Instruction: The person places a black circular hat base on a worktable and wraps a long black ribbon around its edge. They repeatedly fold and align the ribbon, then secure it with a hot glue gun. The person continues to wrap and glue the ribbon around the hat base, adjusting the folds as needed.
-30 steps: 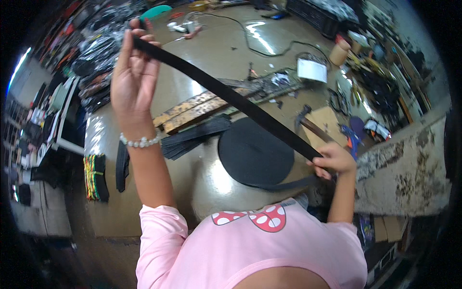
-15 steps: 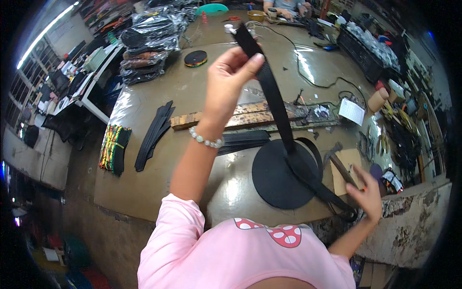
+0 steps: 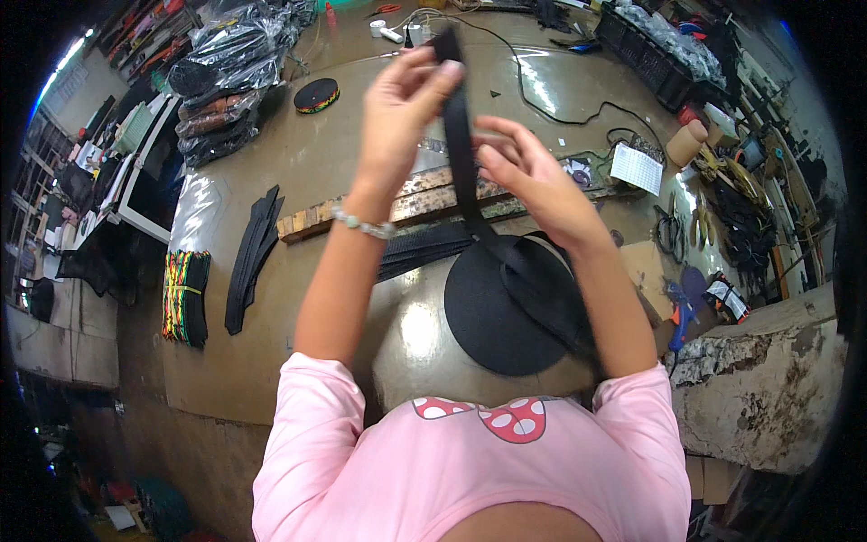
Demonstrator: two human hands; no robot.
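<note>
A band of black webbing (image 3: 461, 149) rises from a large flat black roll (image 3: 488, 316) on the table. Near the band's upper end my left hand (image 3: 406, 104) grips it between thumb and fingers, with a beaded bracelet on that wrist. Raised just to the right of the band, my right hand (image 3: 524, 167) has its fingers apart and curved, the tips close to the webbing; whether they touch it I cannot make out. A slack length of the band loops over the roll and passes behind my right forearm.
A speckled wooden bar (image 3: 307, 221) lies across the table with cut black strips (image 3: 253, 257) around it. Patterned strips (image 3: 185, 298) are bundled at left. Bagged goods (image 3: 230, 77) stand at far left. At right are a blue glue gun (image 3: 682, 316), scissors (image 3: 670, 230) and a cable.
My right hand has come up from the table's right front, where the hammer lay, to beside the raised webbing. My left hand still holds the band. The whole view has shifted slightly.
</note>
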